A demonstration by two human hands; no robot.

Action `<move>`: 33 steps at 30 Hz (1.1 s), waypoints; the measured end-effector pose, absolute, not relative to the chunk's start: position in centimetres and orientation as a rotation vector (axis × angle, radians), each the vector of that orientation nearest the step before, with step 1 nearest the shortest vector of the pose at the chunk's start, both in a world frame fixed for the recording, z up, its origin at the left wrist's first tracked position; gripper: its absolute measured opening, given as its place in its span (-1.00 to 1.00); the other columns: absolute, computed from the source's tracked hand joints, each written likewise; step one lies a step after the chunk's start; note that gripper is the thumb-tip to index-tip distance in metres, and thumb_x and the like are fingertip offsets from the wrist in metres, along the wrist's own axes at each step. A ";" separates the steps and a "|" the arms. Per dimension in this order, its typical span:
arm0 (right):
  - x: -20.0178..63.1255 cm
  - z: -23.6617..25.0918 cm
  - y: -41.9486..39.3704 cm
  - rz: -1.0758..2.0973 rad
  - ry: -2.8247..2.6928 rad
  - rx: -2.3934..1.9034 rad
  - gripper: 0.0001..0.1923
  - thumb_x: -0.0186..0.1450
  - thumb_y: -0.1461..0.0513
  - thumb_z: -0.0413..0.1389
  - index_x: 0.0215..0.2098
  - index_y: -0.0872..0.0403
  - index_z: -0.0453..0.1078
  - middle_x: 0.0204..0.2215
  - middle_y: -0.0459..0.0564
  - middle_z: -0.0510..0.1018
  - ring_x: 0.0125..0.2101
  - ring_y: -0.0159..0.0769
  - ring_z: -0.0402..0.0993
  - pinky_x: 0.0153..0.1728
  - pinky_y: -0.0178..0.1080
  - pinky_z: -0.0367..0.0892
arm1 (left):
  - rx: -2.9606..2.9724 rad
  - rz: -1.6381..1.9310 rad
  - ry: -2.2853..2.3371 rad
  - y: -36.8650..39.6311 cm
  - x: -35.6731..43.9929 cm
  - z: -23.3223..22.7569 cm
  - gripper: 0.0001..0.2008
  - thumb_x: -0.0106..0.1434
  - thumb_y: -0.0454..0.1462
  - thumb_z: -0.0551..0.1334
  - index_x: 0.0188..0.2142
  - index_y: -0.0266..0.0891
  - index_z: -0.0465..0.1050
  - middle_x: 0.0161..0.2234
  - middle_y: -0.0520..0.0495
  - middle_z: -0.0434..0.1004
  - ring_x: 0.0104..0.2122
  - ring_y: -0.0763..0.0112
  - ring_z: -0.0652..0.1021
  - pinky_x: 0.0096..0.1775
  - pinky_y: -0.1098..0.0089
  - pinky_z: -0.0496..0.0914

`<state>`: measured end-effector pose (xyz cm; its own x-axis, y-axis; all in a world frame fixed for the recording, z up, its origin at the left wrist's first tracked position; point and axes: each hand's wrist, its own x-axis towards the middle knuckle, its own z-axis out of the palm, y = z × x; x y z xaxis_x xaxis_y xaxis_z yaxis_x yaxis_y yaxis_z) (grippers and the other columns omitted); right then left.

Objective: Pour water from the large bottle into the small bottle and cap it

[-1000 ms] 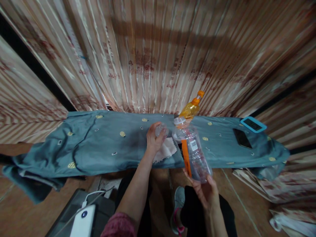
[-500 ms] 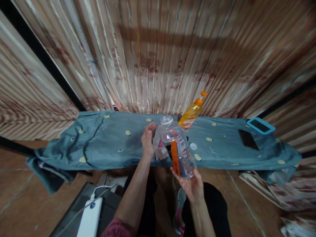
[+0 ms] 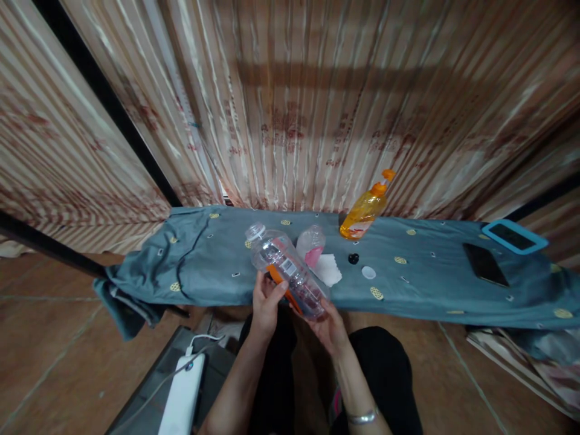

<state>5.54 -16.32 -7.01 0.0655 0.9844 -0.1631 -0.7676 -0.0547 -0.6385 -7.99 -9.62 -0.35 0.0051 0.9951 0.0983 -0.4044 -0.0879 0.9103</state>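
A clear plastic bottle (image 3: pixel 294 272) with an orange and black label is held tilted, its uncapped-looking neck toward the upper left. My left hand (image 3: pixel 268 305) grips its side near the label, thumb on top. My right hand (image 3: pixel 327 326) is wrapped around its base. Just behind lies a smaller clear bottle (image 3: pixel 310 237) with a pink patch, beside a piece of white paper (image 3: pixel 328 270). To their right are a small black object (image 3: pixel 353 258), perhaps a cap, and a white round disc (image 3: pixel 368 272).
An orange pump bottle (image 3: pixel 364 211) stands at the back of the cloth-covered bench (image 3: pixel 430 284). A dark phone (image 3: pixel 486 264) and a blue-framed device (image 3: pixel 515 235) lie at the right. A white power bank (image 3: pixel 182 393) with a cable sits lower left. A striped curtain (image 3: pixel 290 121) hangs behind.
My left hand has come onto the bottle's side from an open position beside it. The bottle has shifted left and tipped further over, uncovering the smaller bottle and paper.
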 end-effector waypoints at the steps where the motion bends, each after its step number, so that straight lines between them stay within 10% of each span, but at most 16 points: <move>1: 5.3 -7.0 -16.0 1.496 -0.410 -0.683 -0.55 0.35 0.01 0.26 0.07 0.10 0.45 0.04 0.10 0.56 0.01 -0.14 0.53 0.08 0.08 0.47 | 0.946 1.431 0.836 -9.6 -8.0 -0.2 -0.47 0.03 -0.01 0.50 -0.07 -0.14 0.47 -0.16 -0.07 0.66 -0.16 0.26 0.66 -0.06 0.28 0.55; 13: 4.5 -7.8 -15.0 1.556 -0.552 -0.851 -0.38 0.39 0.03 0.22 0.32 0.05 0.24 0.13 0.14 0.49 -0.05 -0.17 0.56 0.03 0.03 0.51 | 0.982 1.712 1.025 -2.8 -11.3 0.7 -0.43 -0.13 -0.15 0.56 -0.18 -0.15 0.34 -0.27 0.07 0.56 -0.28 0.41 0.58 -0.15 0.40 0.45; 33: 15.3 -7.7 -22.7 1.125 -0.581 -1.335 -0.22 0.28 -0.12 0.28 0.31 0.05 0.24 0.17 0.21 0.49 0.01 -0.05 0.58 0.11 0.13 0.46 | 1.334 1.584 1.266 6.9 -7.7 -3.2 -0.08 -0.08 -0.36 0.45 0.27 -0.15 0.15 0.24 -0.24 0.43 0.17 0.12 0.53 0.23 0.17 0.38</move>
